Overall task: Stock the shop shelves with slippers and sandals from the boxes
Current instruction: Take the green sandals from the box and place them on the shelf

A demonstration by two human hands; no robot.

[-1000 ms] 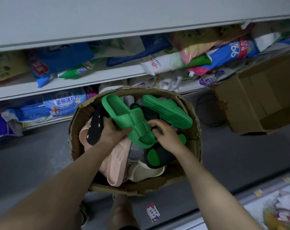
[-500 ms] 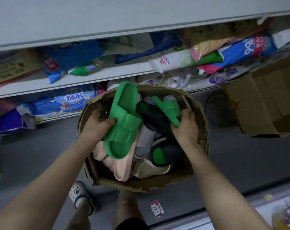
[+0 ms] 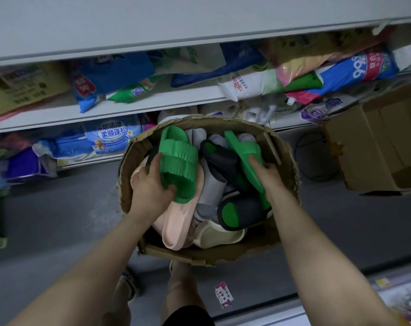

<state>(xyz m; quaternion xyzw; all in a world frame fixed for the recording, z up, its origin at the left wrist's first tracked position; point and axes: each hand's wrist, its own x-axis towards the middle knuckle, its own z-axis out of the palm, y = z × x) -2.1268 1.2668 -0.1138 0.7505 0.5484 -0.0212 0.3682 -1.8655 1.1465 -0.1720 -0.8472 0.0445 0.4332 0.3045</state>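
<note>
A worn cardboard box [image 3: 287,184] full of slippers stands on the floor below me. My left hand [image 3: 150,184] grips a bright green slipper [image 3: 178,158] by its side and heel, toe pointing away from me. My right hand [image 3: 267,175] holds the matching green slipper [image 3: 247,156], which stands on edge along the box's right side. Under them lie a pink slipper [image 3: 178,222], a cream slipper [image 3: 216,235], grey slippers [image 3: 214,184] and black slippers with green insoles [image 3: 242,212].
White shop shelves [image 3: 152,102] ahead hold bagged goods in blue, green and white. A second, open cardboard box [image 3: 376,142] sits at the right. My legs and shoes are below the box on the grey floor [image 3: 58,220]. A sticker [image 3: 223,295] lies near my feet.
The two green slippers, held together over the box a second ago, are now apart. The left one turned toe-away; the right one dropped on edge toward the box's right side.
</note>
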